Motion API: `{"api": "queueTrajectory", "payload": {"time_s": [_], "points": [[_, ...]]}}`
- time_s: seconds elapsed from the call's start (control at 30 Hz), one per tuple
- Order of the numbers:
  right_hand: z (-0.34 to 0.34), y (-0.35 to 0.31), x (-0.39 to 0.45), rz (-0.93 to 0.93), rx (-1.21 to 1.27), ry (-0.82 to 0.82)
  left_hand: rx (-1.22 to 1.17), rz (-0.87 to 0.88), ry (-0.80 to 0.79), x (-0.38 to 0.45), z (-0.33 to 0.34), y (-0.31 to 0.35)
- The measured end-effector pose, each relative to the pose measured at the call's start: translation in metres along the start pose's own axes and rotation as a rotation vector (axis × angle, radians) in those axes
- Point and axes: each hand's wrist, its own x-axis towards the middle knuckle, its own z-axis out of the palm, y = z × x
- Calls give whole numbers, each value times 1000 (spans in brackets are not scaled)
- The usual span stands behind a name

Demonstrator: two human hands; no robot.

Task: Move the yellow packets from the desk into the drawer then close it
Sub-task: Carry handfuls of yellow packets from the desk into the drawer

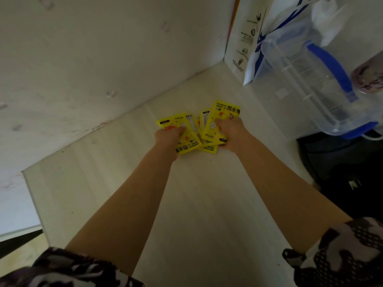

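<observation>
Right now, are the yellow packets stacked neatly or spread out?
Spread out. The yellow packets lie fanned and overlapping on the desk, with the left hand and right hand gripping some.

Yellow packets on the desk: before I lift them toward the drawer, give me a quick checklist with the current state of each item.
1. Left hand grips a yellow packet: ok, fingers curled over it.
2. Right hand grips the packets on its side: ok, it holds an upright one at least.
3. All packets gathered: not ok, at least one loose packet lies flat on the desk between the hands.
4. Drawer open and ready: cannot tell, no drawer in view.
5. Lift path clear of the clear pitcher: ok, it stands apart, to the right.
</observation>
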Motion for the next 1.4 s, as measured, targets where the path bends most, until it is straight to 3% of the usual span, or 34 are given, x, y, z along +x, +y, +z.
{"api": "queueTrajectory", "payload": {"time_s": [0.3,0.7,0.93,1.2,1.4], "points": [[-51,48,-33,-128,-43,139,81,10,-77,-43,-38,-44],[-90,133,-129,-106,58,17,18,21,-11,-148,-97,-123],[-91,154,-180,-173,8,81,62,88,-4,-180,-132,-137],[-66,192,-232,-210,68,190,243,167,-117,-187,-166,-139],[-35,242,-280,-153,284,349,359,177,-277,-196,-207,-142]]}}
